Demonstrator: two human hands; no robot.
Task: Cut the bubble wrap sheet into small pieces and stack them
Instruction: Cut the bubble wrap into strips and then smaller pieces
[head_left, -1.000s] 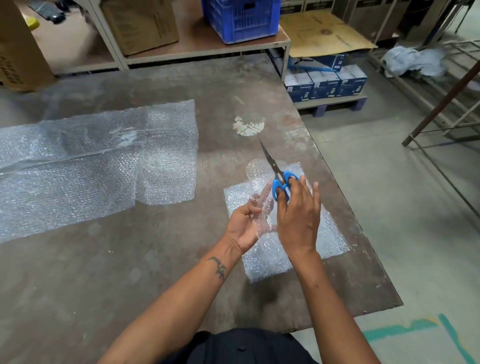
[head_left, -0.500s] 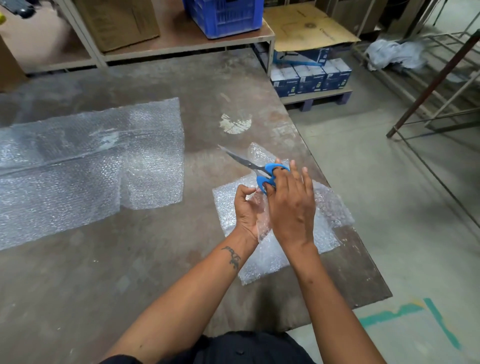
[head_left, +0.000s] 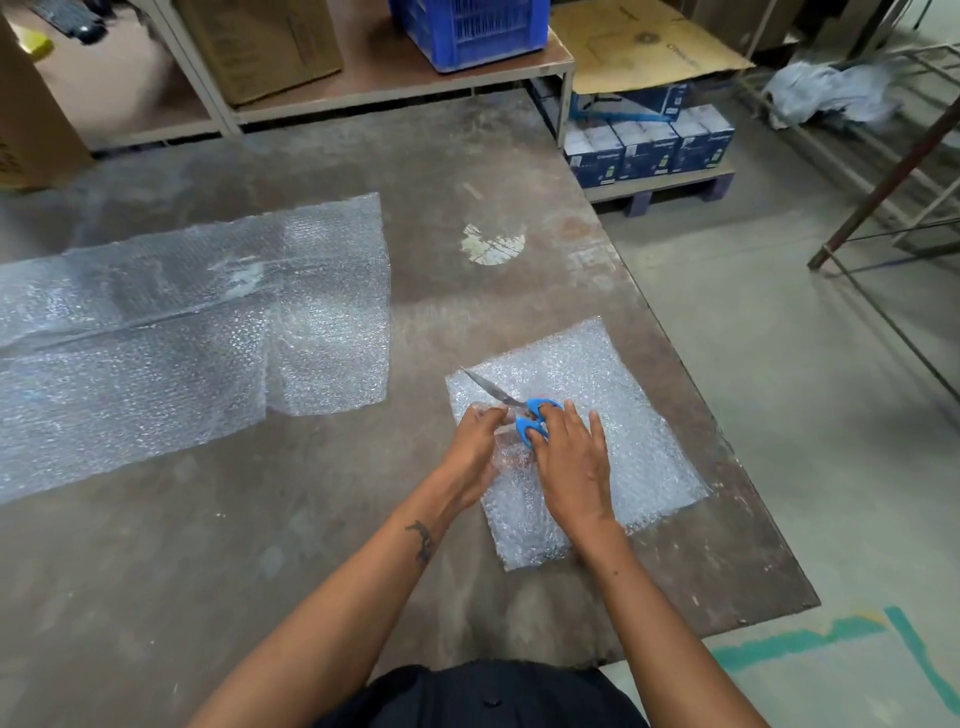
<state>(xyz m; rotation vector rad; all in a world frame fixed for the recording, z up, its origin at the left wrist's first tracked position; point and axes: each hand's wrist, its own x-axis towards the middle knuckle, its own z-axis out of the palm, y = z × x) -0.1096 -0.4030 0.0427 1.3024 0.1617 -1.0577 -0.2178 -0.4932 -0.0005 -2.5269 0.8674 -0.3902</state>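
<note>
**Scissors in hand over the cut bubble wrap**

Worn brown bench (head_left: 467, 171) fills most of the view, standing on a grey concrete floor (head_left: 810, 395) marked with green paint near its front corner. Behind it runs a low shelf (head_left: 363, 88) carrying a cardboard box (head_left: 260, 41) and a blue crate (head_left: 467, 31); to the right of the shelf, dark blue cartons (head_left: 649, 150) sit on a pallet under a flat sheet of cardboard (head_left: 644, 47).

On the left of the bench lies the large bubble wrap sheet (head_left: 171, 332), spread flat and running off the left edge of the picture. Well apart from it, near the bench's right edge, rests the pile of cut pieces (head_left: 613, 410), roughly square and lying flat.

Both hands are over the near left part of that pile. The right hand (head_left: 571, 462) has its grip closed on the blue handles of the scissors (head_left: 524, 413), with the outer fingers stretched forward; the blades are together and point up and to the left. The left hand (head_left: 472, 447) pinches a small piece of bubble wrap (head_left: 511, 452) just beside the scissor handles, its fingers curled.
</note>
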